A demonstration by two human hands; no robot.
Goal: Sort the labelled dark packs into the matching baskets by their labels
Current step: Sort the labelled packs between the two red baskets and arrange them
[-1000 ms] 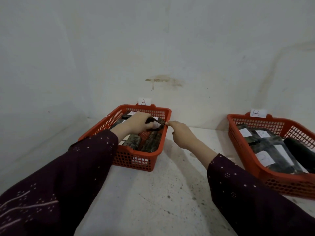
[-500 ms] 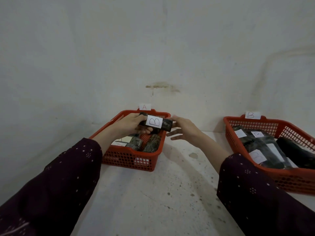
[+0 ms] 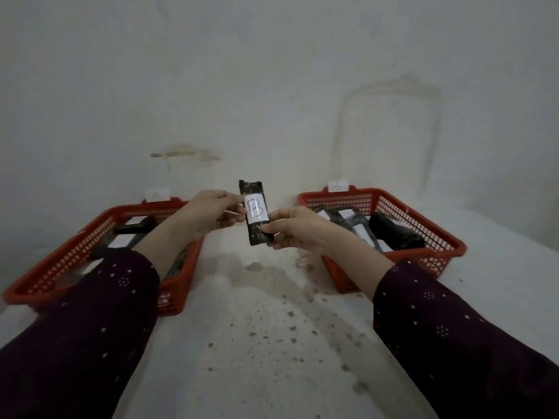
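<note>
A dark pack with a white label marked B point(image 3: 256, 212) is held upright in the air between the two red baskets. My left hand point(image 3: 211, 211) pinches its left edge near the label. My right hand point(image 3: 295, 229) grips its lower end with thumb and fingers. The left red basket point(image 3: 60, 267) carries a blurred white tag and holds several dark packs, partly hidden by my left arm. The right red basket point(image 3: 423, 219) has a white tag point(image 3: 338, 186) on its back rim and holds several dark packs with white labels.
Both baskets stand on a white, speckled surface point(image 3: 257, 328) against a stained white wall point(image 3: 272, 86). A bare gap of surface lies between the baskets, under the held pack. The surface runs on to the right past the right basket.
The pack marked B has come out of the left basket and moved right, turning from lying sideways to upright. My right hand has taken hold of its lower end.
</note>
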